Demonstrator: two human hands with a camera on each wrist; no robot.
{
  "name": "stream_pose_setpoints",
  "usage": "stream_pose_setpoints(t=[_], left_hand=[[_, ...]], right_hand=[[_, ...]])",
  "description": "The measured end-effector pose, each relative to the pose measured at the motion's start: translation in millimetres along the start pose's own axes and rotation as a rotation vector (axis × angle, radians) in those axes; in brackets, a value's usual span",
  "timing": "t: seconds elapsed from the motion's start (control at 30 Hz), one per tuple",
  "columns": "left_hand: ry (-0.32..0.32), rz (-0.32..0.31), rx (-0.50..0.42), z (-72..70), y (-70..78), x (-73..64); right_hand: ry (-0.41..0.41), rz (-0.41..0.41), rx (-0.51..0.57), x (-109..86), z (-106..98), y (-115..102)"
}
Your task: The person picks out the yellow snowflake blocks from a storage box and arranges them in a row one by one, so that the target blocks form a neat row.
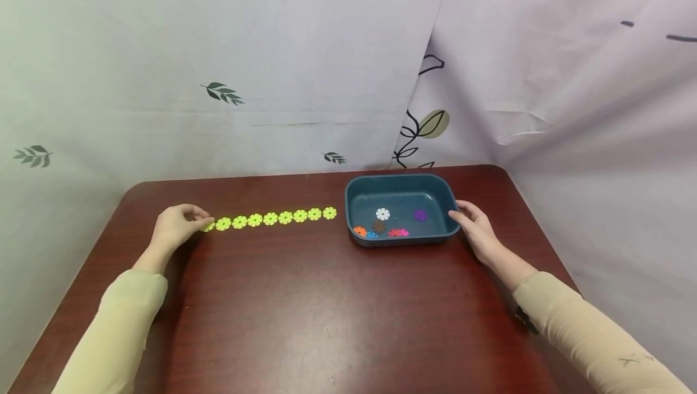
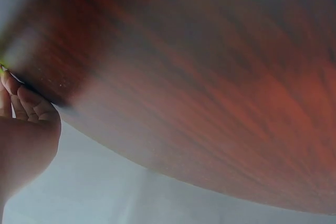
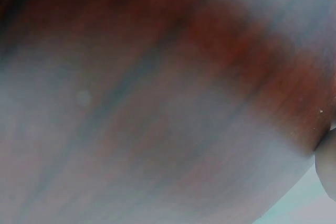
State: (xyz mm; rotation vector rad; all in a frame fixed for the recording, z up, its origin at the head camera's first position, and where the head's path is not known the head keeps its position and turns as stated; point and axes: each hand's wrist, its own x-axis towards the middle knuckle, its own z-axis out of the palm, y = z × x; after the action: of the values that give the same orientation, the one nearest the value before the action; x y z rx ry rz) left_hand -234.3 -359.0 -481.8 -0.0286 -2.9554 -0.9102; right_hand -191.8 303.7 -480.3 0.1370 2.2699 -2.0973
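A row of several yellow-green flower-shaped plastic discs (image 1: 270,218) runs across the left half of the table. At its left end my left hand (image 1: 176,224) pinches the last flower disc (image 1: 207,227) between thumb and fingertips, partly covering it. Only a sliver of yellow-green shows beside the left hand (image 2: 29,129) in the left wrist view. A dark blue-grey plastic basin (image 1: 400,240) stands to the right of the row. My right hand (image 1: 479,232) grips its right wall, thumb over the rim and fingers outside. The right wrist view catches just a bit of the hand (image 3: 328,166).
Inside the basin lie a white flower disc (image 1: 383,214), a purple one (image 1: 420,215), a brown one (image 1: 378,226), an orange one (image 1: 359,232) and several blue, red and pink ones. A printed cloth (image 1: 283,79) hangs behind the reddish-brown table (image 1: 305,309).
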Motion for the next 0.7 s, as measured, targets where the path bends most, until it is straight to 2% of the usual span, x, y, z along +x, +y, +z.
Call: stream_pose_setpoints(t=[0.3, 0.5, 0.7], left_hand=[[-0.002, -0.004, 0.002, -0.8, -1.7, -5.3], [0.005, -0.003, -0.006, -3.7, -4.5, -6.4], [0.019, -0.015, -0.027, -7.7, -1.6, -12.4]], right_hand=[[-0.004, 0.002, -0.006, 1.2, 1, -1], [-0.012, -0.008, 0.058, -1.1, 2, -1], [-0.032, -0.070, 0.147, -1.9, 2, 0]])
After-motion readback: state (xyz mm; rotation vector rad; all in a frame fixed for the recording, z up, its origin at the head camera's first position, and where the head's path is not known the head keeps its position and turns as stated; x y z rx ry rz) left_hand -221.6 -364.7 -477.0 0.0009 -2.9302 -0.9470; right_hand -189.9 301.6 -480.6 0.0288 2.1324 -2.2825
